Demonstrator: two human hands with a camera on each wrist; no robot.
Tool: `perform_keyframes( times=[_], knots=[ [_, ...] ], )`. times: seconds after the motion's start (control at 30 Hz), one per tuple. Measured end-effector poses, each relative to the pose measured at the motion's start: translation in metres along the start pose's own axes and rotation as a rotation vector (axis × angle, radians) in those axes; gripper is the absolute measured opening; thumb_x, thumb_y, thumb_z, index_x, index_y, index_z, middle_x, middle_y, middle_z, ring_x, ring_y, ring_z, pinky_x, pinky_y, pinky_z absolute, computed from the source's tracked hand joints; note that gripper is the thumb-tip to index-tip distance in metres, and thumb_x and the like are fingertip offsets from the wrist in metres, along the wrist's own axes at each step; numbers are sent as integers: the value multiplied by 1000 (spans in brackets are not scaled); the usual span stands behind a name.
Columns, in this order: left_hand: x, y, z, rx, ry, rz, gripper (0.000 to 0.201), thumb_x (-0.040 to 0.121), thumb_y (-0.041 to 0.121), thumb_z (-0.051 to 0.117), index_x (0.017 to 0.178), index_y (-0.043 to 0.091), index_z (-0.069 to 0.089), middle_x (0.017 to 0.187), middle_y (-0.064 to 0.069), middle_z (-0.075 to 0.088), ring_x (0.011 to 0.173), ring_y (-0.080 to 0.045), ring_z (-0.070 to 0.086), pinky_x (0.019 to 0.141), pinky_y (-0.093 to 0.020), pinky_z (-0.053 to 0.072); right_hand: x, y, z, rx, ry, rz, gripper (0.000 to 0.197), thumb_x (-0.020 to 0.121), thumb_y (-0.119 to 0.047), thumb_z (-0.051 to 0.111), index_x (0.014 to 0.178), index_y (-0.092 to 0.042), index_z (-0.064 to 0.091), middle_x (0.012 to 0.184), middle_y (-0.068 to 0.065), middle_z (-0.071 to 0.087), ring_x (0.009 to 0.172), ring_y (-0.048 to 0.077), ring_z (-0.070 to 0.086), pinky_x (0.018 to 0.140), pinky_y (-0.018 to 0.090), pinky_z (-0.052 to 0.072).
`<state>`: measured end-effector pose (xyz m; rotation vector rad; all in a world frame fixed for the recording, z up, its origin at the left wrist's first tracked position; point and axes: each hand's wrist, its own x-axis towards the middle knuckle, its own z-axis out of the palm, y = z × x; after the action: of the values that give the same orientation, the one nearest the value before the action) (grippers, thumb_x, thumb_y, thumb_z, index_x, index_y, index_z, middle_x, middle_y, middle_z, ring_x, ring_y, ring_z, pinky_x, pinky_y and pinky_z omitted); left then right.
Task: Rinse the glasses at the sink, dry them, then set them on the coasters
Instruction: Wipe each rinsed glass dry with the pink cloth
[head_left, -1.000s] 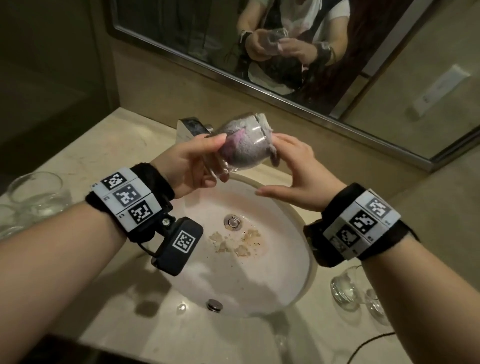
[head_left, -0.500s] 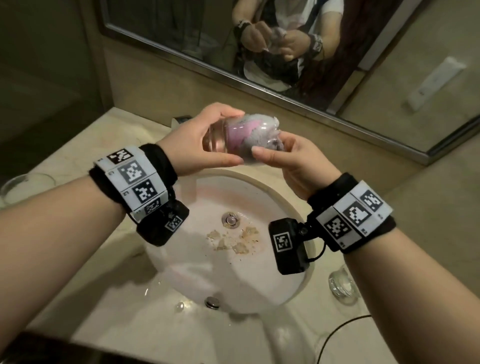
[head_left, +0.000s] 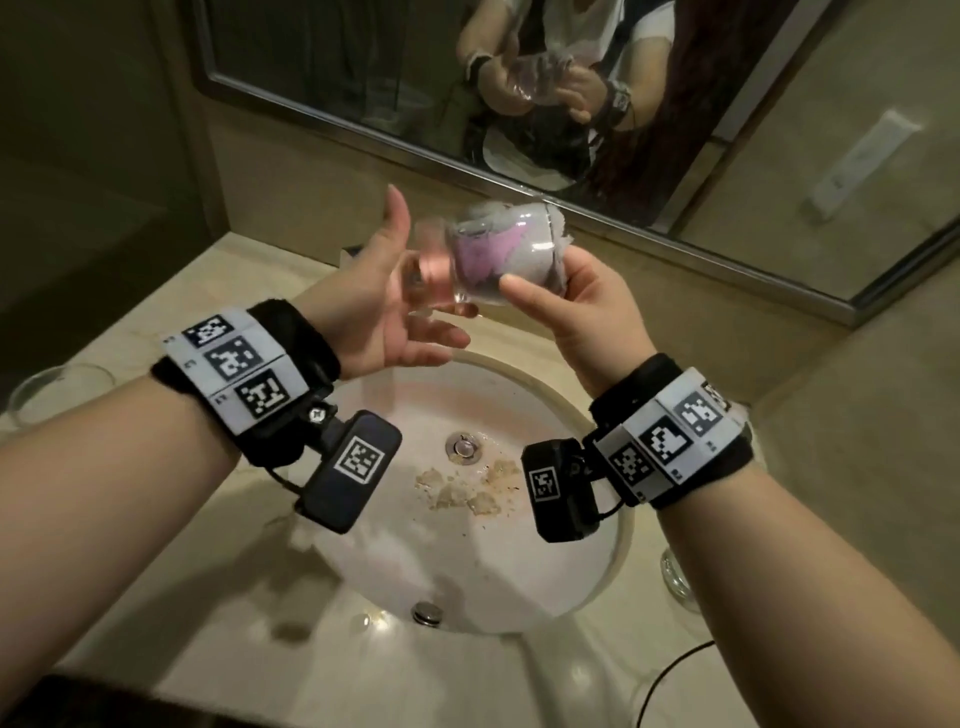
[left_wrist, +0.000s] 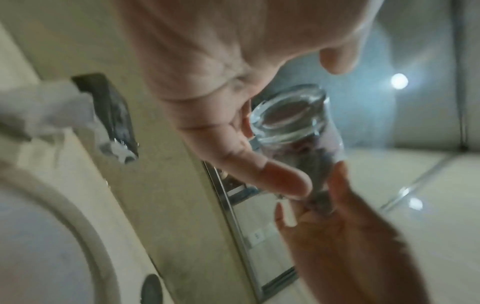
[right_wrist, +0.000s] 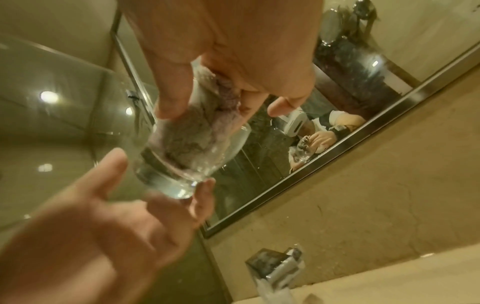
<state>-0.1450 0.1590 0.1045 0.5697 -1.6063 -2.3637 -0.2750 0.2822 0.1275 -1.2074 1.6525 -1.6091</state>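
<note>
Cloth (head_left: 498, 249) inside glass (head_left: 467, 270) above sink (head_left: 519, 587)

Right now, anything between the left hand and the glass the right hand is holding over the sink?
Nothing visible. The left hand is spread open right at the base of the glass, apparently touching it. The right hand grips the rim end, where the cloth is stuffed inside.

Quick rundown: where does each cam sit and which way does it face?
Head: on the head, looking down at the sink; both forearms, left hand, right hand.
Left wrist: along the left palm at the glass base.
Right wrist: along the right hand at the cloth in the glass.
All three share the glass.
</note>
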Motion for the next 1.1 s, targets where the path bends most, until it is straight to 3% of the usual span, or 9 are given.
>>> perform_keyframes(
  times=[0.1, 0.2, 0.33, 0.47, 0.57, 0.67, 0.77, 0.97, 1.1],
  knots=[
    [7, 1, 8, 28, 88, 91, 66, 87, 62, 38, 125, 10, 50, 74, -3, 56, 49, -8, 47, 36, -16, 37, -1, 3, 3, 9, -51, 3, 21, 79, -2, 67, 95, -14, 63, 90, -3, 69, 84, 8, 66, 85, 25, 53],
    [9, 1, 10, 278, 230, 258, 37, 92, 41, 53, 114, 17, 36, 84, -3, 51, 54, -9, 49, 43, -19, 38, -1, 2, 3, 99, -43, 38, 17, 83, 0, 64, 96, -11, 62, 87, -3, 70, 81, 7, 67, 80, 20, 53],
    [12, 7, 1, 822, 214, 540, 66, 77, 43, 69, 120, 22, 23, 109, -1, 47, 88, -10, 55, 71, -15, 44, 0, -7, -2, 191, -50, 98, 20, 87, -5, 56, 107, -1, 61, 95, 5, 68, 85, 10, 66, 78, 18, 52],
    [17, 9, -5, 1023, 173, 701, 69, 64, 58, 57, 115, 33, 19, 121, -10, 42, 102, -20, 54, 84, -25, 46, 2, -12, -5, 163, -29, 81, 21, 85, 0, 59, 106, -1, 61, 95, 6, 69, 85, 12, 67, 78, 20, 53],
    [14, 7, -6, 849, 95, 622, 81, 61, 70, 61, 119, 36, 17, 113, 1, 44, 84, -12, 63, 73, -13, 50, 2, -10, -4, 114, 25, 23, 23, 81, -3, 67, 102, -9, 61, 93, 1, 70, 84, 9, 67, 76, 20, 51],
    [13, 6, 5, 335, 29, 286, 109, 47, 89, 52, 130, 24, 26, 100, -6, 56, 58, -11, 63, 55, -24, 53, 0, -10, -3, -27, 25, -55, 23, 80, -5, 69, 97, -17, 60, 93, -2, 68, 84, 6, 66, 78, 22, 52],
    [15, 14, 13, 144, 117, 68, 92, 75, 83, 16, 117, 12, 57, 64, -4, 57, 46, -11, 50, 42, -21, 44, -1, -10, -2, -102, 1, -74, 24, 82, -4, 68, 98, -20, 59, 96, -2, 67, 88, 8, 66, 84, 26, 53],
    [17, 12, 14, 470, 260, 397, 17, 99, 36, 38, 107, 21, 34, 72, 1, 47, 46, -4, 45, 43, -19, 37, -1, -6, 0, 28, -12, 40, 25, 80, 3, 66, 99, -12, 60, 96, 2, 68, 86, 9, 67, 81, 21, 53],
    [14, 10, 5, 892, 265, 632, 53, 82, 46, 51, 123, 20, 29, 106, 1, 47, 87, -10, 55, 74, -16, 46, 1, -9, -2, 203, -28, 116, 23, 81, 2, 62, 103, -3, 62, 92, 4, 71, 85, 11, 68, 76, 17, 52]
  ],
)
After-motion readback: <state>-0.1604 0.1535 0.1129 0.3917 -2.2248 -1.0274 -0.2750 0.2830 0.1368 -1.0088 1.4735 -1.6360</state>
